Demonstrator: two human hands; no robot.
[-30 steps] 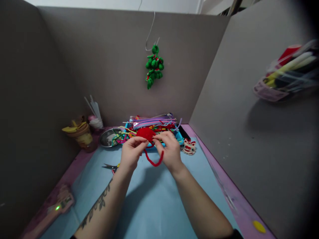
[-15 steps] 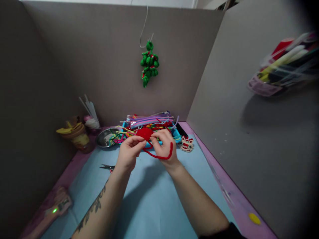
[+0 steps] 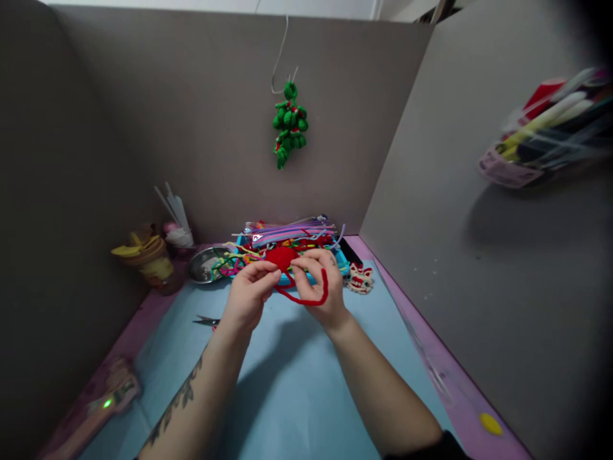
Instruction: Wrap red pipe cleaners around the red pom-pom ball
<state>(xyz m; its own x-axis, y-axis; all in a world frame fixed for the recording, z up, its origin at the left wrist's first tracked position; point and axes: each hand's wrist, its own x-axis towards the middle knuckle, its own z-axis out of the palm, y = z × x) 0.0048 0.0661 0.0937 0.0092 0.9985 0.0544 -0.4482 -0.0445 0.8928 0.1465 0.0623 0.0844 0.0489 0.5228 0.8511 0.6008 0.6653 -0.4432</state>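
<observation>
A flat, rounded red piece made of fuzzy pipe cleaner (image 3: 281,257) is held up above the table's middle. My left hand (image 3: 251,287) pinches its left lower edge between thumb and fingers. On the other side, my right hand (image 3: 318,281) pinches its right edge with thumb and forefinger. From the piece a loose red tail hangs down, curves to the right and bends up in front of my right palm. Behind both hands sits a blue tray (image 3: 342,263) heaped with coloured pipe cleaners. Scissors (image 3: 207,321) lie left of my left wrist.
A metal bowl (image 3: 198,267) stands left of the tray, near a brown cup (image 3: 156,265). A red and white lion-face piece (image 3: 360,279) lies to the right. A green pipe-cleaner ornament (image 3: 290,124) hangs on the back panel. A pen holder (image 3: 512,167) hangs on the right wall.
My right fingers have shifted slightly, with the palm turned a bit more into view. The tail's upright end has moved a little left. Both hands still pinch the red piece.
</observation>
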